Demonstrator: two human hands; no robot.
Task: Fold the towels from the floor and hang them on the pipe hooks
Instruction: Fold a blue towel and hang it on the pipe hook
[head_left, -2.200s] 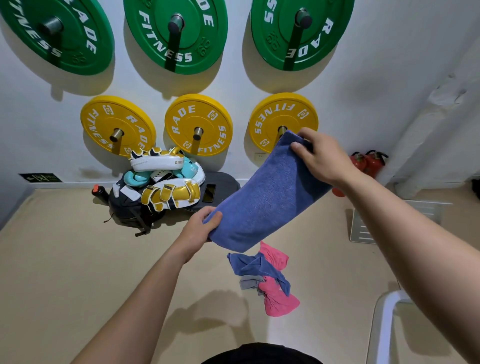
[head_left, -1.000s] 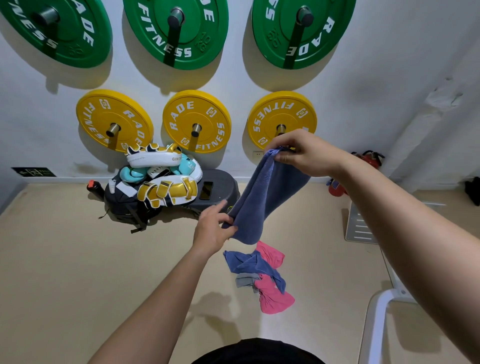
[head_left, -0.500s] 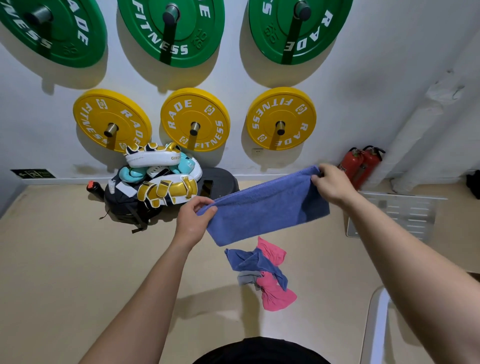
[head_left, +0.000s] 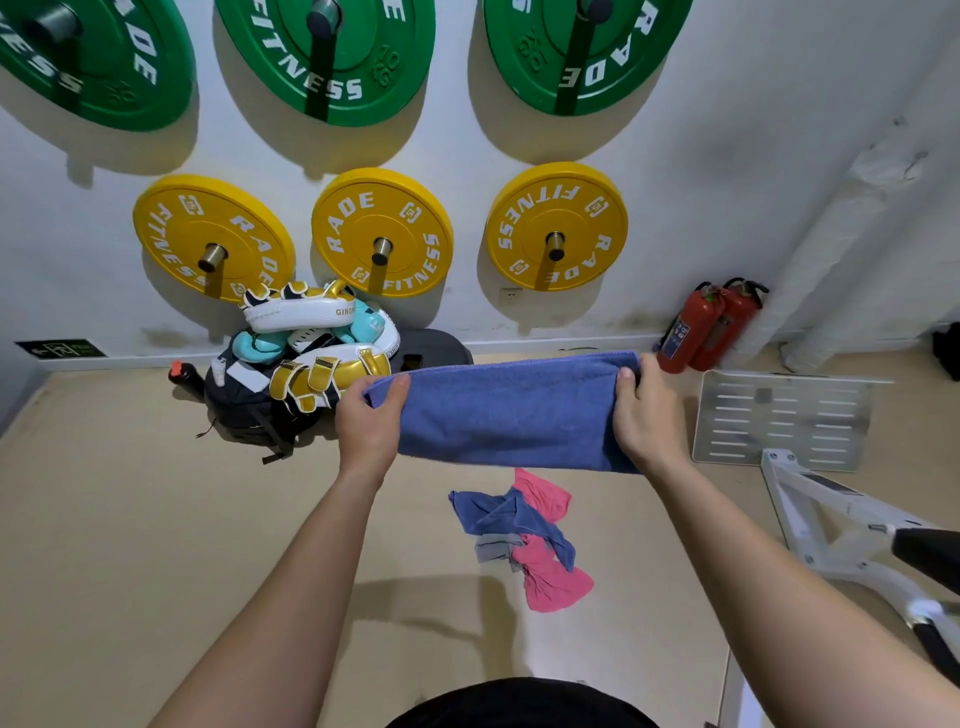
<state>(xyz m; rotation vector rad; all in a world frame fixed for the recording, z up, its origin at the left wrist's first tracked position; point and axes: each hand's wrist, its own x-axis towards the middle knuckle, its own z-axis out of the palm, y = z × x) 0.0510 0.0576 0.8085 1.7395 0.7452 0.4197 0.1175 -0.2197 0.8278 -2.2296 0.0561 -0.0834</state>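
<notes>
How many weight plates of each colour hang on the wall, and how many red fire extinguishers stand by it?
Green weight plates: 3
Yellow weight plates: 3
Red fire extinguishers: 2
Total: 8

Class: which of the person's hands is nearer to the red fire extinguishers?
Right. The right hand grips the end of the blue towel just left of the red fire extinguishers; the left hand grips the other end, farther left.
</notes>
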